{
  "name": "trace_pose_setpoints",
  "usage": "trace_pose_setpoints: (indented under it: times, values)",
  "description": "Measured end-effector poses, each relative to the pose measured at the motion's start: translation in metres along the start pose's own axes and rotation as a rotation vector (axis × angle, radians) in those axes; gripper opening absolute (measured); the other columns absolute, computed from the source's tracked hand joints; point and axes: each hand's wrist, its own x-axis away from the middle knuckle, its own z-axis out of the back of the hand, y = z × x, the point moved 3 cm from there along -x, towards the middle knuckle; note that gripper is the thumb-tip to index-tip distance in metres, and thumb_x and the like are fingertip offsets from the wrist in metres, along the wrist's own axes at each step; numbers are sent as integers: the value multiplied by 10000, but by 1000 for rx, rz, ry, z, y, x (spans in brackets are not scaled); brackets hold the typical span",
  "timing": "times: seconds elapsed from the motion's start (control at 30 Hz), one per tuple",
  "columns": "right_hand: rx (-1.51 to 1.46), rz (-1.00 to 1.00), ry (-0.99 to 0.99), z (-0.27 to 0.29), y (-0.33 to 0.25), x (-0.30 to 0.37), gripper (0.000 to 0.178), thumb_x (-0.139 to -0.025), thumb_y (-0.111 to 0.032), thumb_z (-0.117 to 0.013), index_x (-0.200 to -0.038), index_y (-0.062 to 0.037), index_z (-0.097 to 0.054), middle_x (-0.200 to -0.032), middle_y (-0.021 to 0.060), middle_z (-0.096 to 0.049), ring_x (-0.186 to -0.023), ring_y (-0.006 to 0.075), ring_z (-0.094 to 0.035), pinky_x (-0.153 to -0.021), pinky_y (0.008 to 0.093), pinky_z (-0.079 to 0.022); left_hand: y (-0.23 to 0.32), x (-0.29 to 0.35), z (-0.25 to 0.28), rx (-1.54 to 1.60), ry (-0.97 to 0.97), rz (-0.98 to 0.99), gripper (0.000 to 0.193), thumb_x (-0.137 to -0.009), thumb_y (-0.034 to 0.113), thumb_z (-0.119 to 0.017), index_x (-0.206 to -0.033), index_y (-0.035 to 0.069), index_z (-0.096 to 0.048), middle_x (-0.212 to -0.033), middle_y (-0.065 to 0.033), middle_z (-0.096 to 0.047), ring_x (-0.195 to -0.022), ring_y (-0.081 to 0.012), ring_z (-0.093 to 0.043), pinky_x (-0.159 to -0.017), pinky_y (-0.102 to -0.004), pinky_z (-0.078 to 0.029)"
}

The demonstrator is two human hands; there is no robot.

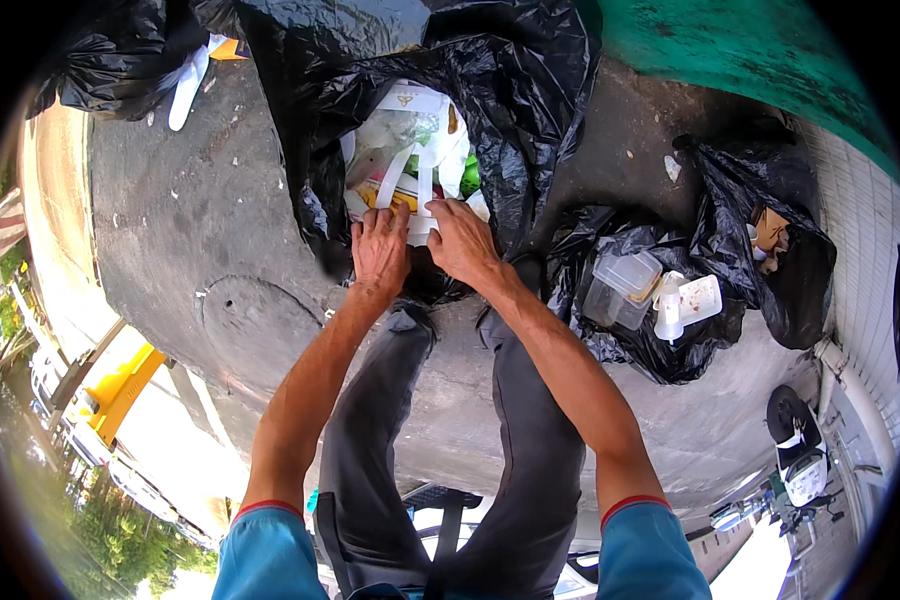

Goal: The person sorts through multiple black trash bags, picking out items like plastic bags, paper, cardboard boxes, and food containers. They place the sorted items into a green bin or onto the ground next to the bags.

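A large black garbage bag (525, 110) stands open in front of me, full of mixed waste. Inside lie clear plastic, a white printed bag (410, 98), a bright green piece (470, 177) and something yellow (402, 193). White strap-like strips (425, 178) run down toward my hands. At the near side of the opening, my left hand (380, 248) has its fingers bent over the edge of a white bag (419, 228). Close beside it, my right hand (463, 243) grips the same white bag with curled fingers. Their fingertips are partly hidden among the waste.
To the right, a black bag (660, 362) carries clear plastic containers (620, 285) and a white bottle (669, 312). Another black bag (815, 285) holds brown scraps. A further one (110, 65) lies at the far left. A green surface (760, 50) rises at the far right.
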Motion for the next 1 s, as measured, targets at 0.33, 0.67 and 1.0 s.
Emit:
trace_pose_setpoints:
  times: [0.33, 0.67, 1.0]
  values:
    - [230, -661, -144, 80, 169, 17, 654, -789, -454, -742, -1202, 36, -612, -1149, 254, -654, -1095, 408, -615, -948, 455, -472, -121, -26, 65, -62, -10, -8, 176, -836, 93, -586, -952, 74, -716, -985, -119, -678, -928, -316, -670, -717, -439, -564]
    - [483, -459, -315, 55, 78, -56, 1212, -626, -539, -847, -1491, 48, -234, -1347, 325, -481, -1227, 457, -508, -988, 572, -430, -57, 19, 17, -251, -220, -378, 143, -709, 46, -649, -837, 30, -711, -978, -124, -641, -1010, -282, -604, -1023, -413, -403]
    - [427, 259, 14, -1, 90, -30, 241, -677, -126, -751, -844, 5, -637, -813, 172, -656, -826, 333, -638, -789, 436, -439, -63, 0, 31, 278, -598, -282, 278, -742, 57, -655, -1014, 23, -698, -1041, -190, -652, -989, -336, -636, -936, -431, -470]
